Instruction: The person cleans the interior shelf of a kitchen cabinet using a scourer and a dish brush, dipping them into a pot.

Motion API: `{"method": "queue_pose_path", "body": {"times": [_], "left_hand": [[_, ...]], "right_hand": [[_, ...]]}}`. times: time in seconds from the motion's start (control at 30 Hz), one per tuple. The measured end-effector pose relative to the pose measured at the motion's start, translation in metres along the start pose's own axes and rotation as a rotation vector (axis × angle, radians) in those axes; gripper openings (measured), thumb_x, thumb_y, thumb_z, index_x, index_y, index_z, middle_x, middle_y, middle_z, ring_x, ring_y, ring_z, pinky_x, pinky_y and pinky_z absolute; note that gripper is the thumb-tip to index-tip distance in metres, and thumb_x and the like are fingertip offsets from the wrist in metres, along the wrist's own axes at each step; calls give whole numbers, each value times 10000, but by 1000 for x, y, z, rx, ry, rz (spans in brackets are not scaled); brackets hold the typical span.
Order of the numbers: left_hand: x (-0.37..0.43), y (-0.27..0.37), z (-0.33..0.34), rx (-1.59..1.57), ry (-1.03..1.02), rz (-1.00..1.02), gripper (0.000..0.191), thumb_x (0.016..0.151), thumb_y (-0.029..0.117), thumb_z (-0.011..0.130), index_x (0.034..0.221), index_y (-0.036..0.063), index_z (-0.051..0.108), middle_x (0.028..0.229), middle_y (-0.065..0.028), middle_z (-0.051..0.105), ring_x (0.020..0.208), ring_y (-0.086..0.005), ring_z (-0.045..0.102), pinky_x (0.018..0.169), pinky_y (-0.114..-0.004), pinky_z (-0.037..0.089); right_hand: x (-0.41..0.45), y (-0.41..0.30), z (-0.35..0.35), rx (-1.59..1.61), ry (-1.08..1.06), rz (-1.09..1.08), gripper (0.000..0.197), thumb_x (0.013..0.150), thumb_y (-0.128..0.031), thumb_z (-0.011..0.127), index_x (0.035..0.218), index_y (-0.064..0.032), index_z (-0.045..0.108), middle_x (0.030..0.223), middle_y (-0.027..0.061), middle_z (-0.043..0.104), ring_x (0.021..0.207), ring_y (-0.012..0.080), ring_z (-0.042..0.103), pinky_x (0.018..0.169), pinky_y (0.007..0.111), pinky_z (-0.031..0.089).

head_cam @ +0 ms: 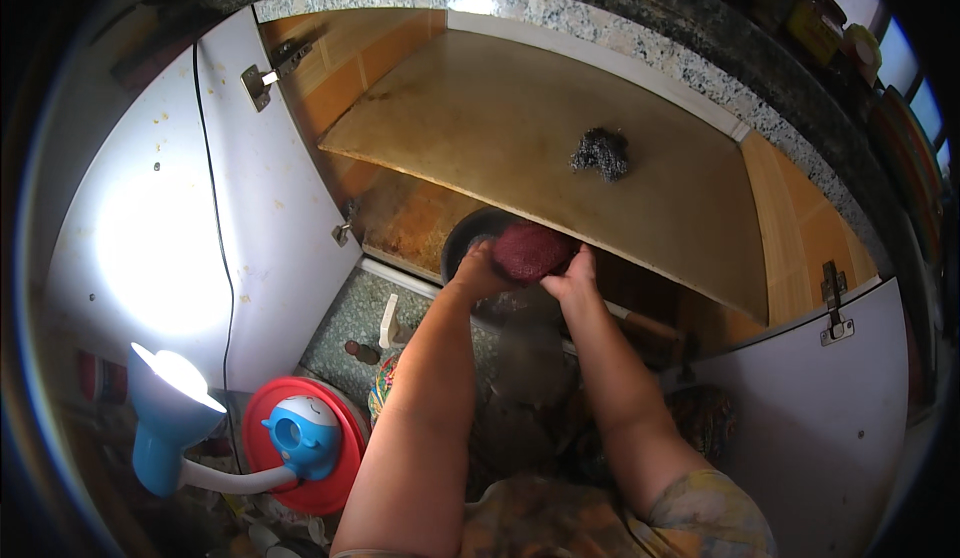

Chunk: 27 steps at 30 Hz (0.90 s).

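A dark red wet-looking cloth or mesh scrubber (531, 251) is held between my two hands over a dark round basin (457, 239). My left hand (480, 273) grips its left side. My right hand (576, 277) holds its right side, close under the front edge of the cabinet shelf (465, 108). Part of the basin is hidden by the hands and the red bundle. On the shelf lies a crumpled dark metallic scouring pad (600, 154).
White cabinet doors (285, 258) (810, 385) stand open on both sides under a granite countertop (555, 22). A lit blue desk lamp (176, 423) stands on a red round lid (262, 408) at left. A small brown bottle (362, 352) is on the speckled floor (337, 318).
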<state>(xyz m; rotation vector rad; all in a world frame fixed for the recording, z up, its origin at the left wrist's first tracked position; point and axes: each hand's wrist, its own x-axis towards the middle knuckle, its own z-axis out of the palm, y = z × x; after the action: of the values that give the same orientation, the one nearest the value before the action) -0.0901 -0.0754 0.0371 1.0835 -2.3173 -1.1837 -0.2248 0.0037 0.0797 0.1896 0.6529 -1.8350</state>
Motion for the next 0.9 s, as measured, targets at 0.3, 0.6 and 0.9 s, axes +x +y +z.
{"method": "queue_pose_path", "body": {"times": [0.3, 0.6, 0.9], "left_hand": [[6, 10, -3, -489, -121, -423, 486, 625, 122, 669, 1056, 31, 464, 748, -85, 580, 608, -193, 561, 546, -334, 460], [-10, 62, -13, -1483, -246, -486, 492, 746, 464, 453, 1101, 124, 445, 1053, -78, 509, 975, -275, 474, 813, -572, 304], [9, 17, 1, -1639, -156, -455, 316, 716, 254, 636, 954, 74, 532, 871, -76, 565, 833, -218, 525, 791, -390, 411]], "right_hand": [[18, -2, -8, 16, -43, 53, 431, 827, -328, 395, 1154, -48, 416, 1204, 107, 425, 1110, 272, 392, 954, 464, 266], [19, 20, -32, -723, -188, -224, 370, 697, -117, 452, 1054, -22, 480, 1015, 84, 516, 960, 191, 478, 826, 299, 377], [-17, 5, -28, -1602, -696, -695, 357, 668, -11, 423, 997, 1, 563, 1072, 178, 517, 1013, 238, 479, 884, 312, 351]]}}
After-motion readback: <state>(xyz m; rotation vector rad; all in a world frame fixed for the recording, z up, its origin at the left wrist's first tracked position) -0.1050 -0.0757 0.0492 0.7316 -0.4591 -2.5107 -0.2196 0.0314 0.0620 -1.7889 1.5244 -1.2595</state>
